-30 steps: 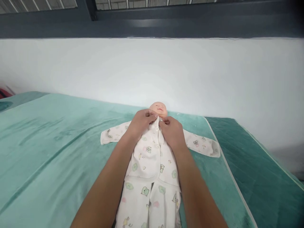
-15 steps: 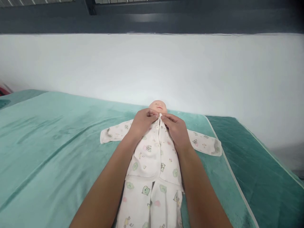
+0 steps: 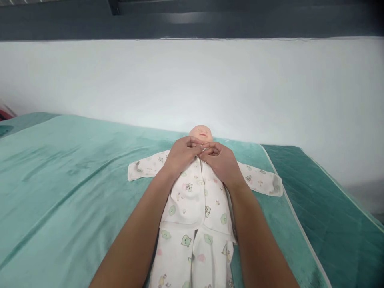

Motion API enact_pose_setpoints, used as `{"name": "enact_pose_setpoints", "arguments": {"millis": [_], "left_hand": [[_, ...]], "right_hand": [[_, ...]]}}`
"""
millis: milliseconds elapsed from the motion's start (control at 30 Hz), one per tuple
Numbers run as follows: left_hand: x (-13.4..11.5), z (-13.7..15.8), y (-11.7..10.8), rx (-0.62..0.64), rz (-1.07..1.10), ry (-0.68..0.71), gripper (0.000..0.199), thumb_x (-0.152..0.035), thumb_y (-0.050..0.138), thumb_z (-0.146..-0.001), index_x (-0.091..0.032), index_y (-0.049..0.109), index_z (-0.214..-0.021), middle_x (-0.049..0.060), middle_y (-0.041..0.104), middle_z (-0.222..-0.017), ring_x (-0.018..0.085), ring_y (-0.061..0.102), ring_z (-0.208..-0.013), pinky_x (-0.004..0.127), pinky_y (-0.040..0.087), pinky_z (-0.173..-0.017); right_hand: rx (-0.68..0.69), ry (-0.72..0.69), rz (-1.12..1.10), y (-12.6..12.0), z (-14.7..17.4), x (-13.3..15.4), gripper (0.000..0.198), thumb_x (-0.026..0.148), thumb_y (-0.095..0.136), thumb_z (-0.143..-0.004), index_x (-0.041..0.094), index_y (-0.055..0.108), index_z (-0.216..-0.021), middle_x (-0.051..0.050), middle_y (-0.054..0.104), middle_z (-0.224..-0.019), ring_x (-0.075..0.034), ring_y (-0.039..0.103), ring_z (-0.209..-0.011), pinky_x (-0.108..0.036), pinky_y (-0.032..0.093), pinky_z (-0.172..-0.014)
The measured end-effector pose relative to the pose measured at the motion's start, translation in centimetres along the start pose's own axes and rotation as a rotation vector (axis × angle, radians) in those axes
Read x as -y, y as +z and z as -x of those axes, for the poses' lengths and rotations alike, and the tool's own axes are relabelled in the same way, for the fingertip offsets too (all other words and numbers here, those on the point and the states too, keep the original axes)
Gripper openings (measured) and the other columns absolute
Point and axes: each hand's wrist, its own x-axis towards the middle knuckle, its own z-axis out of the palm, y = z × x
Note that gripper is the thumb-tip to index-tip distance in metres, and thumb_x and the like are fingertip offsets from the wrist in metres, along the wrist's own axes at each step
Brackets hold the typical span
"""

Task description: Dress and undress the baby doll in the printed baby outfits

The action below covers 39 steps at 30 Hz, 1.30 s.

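Note:
A baby doll (image 3: 201,131) lies on its back, head toward the wall, dressed in a white printed jacket (image 3: 192,200) and matching trousers (image 3: 177,256). Both sleeves stretch out sideways. At the collar, just under the doll's chin, my left hand (image 3: 183,154) pinches the jacket's edge with thumb and fingertips. My right hand (image 3: 220,162) grips the collar from the other side, and the fingertips of both hands meet there. The top of the front opening is hidden behind the fingers. Lower down, a button (image 3: 201,182) shows on the jacket front.
A light green cover (image 3: 75,180) with a few creases spreads under the doll. Darker green fabric (image 3: 333,216) lies to the right beyond a pale edging. Behind stands a white wall (image 3: 192,80) with a dark grey beam (image 3: 192,24) above it.
My right hand has moved left so that its fingertips now touch those of my left hand at the collar. The collar gap seen before is now covered.

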Motion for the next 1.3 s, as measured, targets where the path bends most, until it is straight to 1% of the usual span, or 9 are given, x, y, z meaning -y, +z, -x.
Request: {"name": "enact_pose_setpoints", "arguments": {"millis": [233,367,433,533,767,933,1000,1133,1300], "left_hand": [[-0.2,-0.1,-0.1,0.000,0.083,-0.037,0.020,-0.024,0.067,-0.072,-0.016,0.069,-0.091,0.006,0.070,-0.090,0.016,0.064,-0.079,0.028,0.048,-0.072],[-0.2,0.0,0.0,-0.038,-0.054,0.012,0.014,-0.026,0.064,-0.075,-0.017,0.069,-0.085,0.004,0.069,-0.086,0.015,0.061,-0.076,0.027,0.045,-0.070],[-0.3,0.2,0.0,-0.064,-0.129,0.018,0.011,-0.026,0.062,-0.076,-0.018,0.068,-0.081,0.004,0.070,-0.084,0.015,0.061,-0.075,0.027,0.044,-0.068],[-0.5,0.4,0.0,-0.057,-0.170,0.009,0.013,-0.029,0.061,-0.078,-0.019,0.069,-0.080,0.003,0.071,-0.084,0.016,0.061,-0.074,0.028,0.044,-0.067],[-0.4,0.3,0.0,-0.059,-0.263,0.061,0.016,-0.029,0.059,-0.082,-0.020,0.073,-0.081,0.003,0.073,-0.083,0.018,0.062,-0.075,0.030,0.045,-0.069],[0.0,0.1,-0.2,-0.063,-0.285,0.120,0.017,-0.025,0.058,-0.085,-0.022,0.074,-0.087,0.004,0.073,-0.103,0.020,0.065,-0.094,0.032,0.048,-0.085],[0.3,0.1,-0.5,-0.041,-0.311,0.166,0.020,-0.023,0.056,-0.087,-0.023,0.075,-0.091,0.004,0.071,-0.110,0.020,0.064,-0.099,0.033,0.048,-0.091],[0.7,0.1,-1.0,0.028,-0.338,0.254,0.028,-0.019,0.049,-0.090,-0.025,0.076,-0.095,0.004,0.068,-0.112,0.017,0.064,-0.100,0.032,0.048,-0.095],[0.8,0.1,-1.0,-0.001,-0.426,0.256,0.031,-0.017,0.046,-0.091,-0.023,0.076,-0.097,0.004,0.067,-0.110,0.017,0.064,-0.099,0.032,0.047,-0.096]], "right_hand": [[-0.013,0.013,0.057,0.0,0.0,0.2,0.032,0.033,0.073,-0.068,0.022,0.064,-0.096,0.001,0.071,-0.082,-0.017,0.064,-0.077,-0.031,0.047,-0.075],[0.000,0.036,0.042,-0.3,0.0,0.2,0.034,0.035,0.075,-0.067,0.023,0.064,-0.098,0.001,0.071,-0.083,-0.017,0.064,-0.077,-0.031,0.046,-0.073],[-0.002,0.027,0.036,-0.4,0.0,0.1,0.030,0.038,0.074,-0.069,0.022,0.066,-0.093,0.000,0.070,-0.082,-0.017,0.062,-0.075,-0.030,0.045,-0.070],[-0.040,-0.024,0.061,-0.5,0.1,0.1,0.020,0.040,0.065,-0.077,0.022,0.068,-0.083,0.000,0.068,-0.078,-0.016,0.058,-0.071,-0.029,0.043,-0.066],[-0.122,-0.073,0.210,0.2,0.3,0.4,0.027,0.042,0.058,-0.083,0.021,0.063,-0.066,0.002,0.059,-0.066,-0.015,0.049,-0.066,-0.027,0.037,-0.062],[-0.174,-0.110,0.236,0.5,0.3,0.3,0.036,0.042,0.055,-0.085,0.020,0.056,-0.057,0.002,0.056,-0.062,-0.015,0.047,-0.066,-0.027,0.035,-0.061],[-0.201,-0.119,0.251,0.5,0.3,0.2,0.039,0.043,0.055,-0.085,0.020,0.052,-0.054,0.002,0.051,-0.058,-0.014,0.044,-0.063,-0.027,0.033,-0.059],[-0.246,-0.112,0.223,0.6,0.3,0.1,0.044,0.047,0.057,-0.085,0.020,0.050,-0.050,0.002,0.044,-0.053,-0.013,0.041,-0.059,-0.027,0.033,-0.058],[-0.279,-0.110,0.180,0.6,0.3,-0.1,0.044,0.050,0.057,-0.084,0.020,0.056,-0.052,0.002,0.047,-0.055,-0.014,0.044,-0.059,-0.028,0.035,-0.059]]}}
